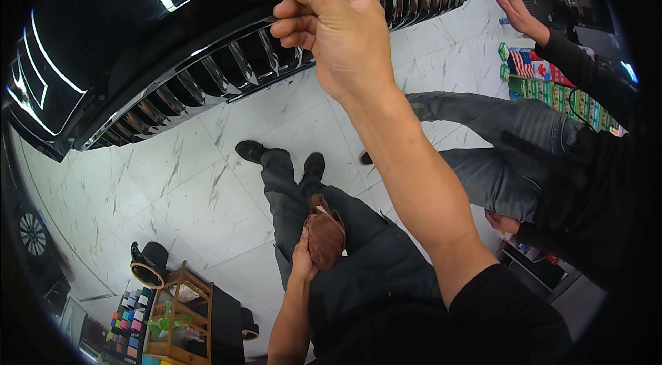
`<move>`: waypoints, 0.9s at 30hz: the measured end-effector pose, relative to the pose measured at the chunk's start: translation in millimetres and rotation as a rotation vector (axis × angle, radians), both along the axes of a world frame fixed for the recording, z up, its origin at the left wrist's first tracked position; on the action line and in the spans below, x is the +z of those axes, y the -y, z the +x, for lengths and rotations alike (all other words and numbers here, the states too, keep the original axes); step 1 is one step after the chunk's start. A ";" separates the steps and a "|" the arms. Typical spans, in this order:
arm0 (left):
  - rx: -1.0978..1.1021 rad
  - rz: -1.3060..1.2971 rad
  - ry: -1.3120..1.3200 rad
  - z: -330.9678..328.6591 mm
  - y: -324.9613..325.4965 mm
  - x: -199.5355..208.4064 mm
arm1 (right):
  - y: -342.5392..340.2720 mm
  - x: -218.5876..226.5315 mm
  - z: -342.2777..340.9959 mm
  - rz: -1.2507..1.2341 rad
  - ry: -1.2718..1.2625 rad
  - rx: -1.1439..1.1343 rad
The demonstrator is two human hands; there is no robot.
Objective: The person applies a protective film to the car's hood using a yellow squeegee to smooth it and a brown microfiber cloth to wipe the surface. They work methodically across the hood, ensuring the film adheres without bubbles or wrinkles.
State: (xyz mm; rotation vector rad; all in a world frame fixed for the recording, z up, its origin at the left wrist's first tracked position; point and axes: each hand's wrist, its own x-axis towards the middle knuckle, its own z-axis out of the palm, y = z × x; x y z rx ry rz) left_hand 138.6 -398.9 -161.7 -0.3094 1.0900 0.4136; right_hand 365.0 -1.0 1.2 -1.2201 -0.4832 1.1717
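Note:
A bunched brown cloth is in my left hand, low in front of my legs, the fingers wrapped round one side of it. My right arm reaches up and forward to the front of a black car. There my right hand is closed, thumb and forefinger pinched together by the lower edge of the glossy hood. What the pinch holds, if anything, is too small to make out. Just beneath that hand runs the car's chrome-slatted grille.
Close on my right stands another person in jeans, one hand raised beside the car's edge. At the lower left are a wooden shelf, a rack of coloured samples and a black round seat. Green boxes stand at far right.

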 end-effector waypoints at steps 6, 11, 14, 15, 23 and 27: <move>0.007 -0.007 -0.002 -0.3 1.4 -0.3 | -1.6 2.0 -1.2 -0.013 -0.019 -0.014; 0.000 -0.015 -0.009 0.9 -3.7 2.8 | -1.5 2.4 -2.6 -0.027 0.010 -0.023; -0.008 -0.012 -0.009 0.1 -5.1 2.3 | -2.2 2.7 -3.0 -0.044 0.024 -0.022; -0.012 -0.012 -0.008 -0.7 -5.3 2.4 | -1.9 2.2 -3.1 -0.048 0.028 -0.020; -0.055 -0.012 -0.022 -6.1 -24.5 7.3 | -5.9 11.2 -1.4 -0.108 0.018 0.014; -0.026 0.099 -0.040 -2.6 -24.6 15.3 | -1.6 -3.3 -2.6 -0.123 -0.066 0.050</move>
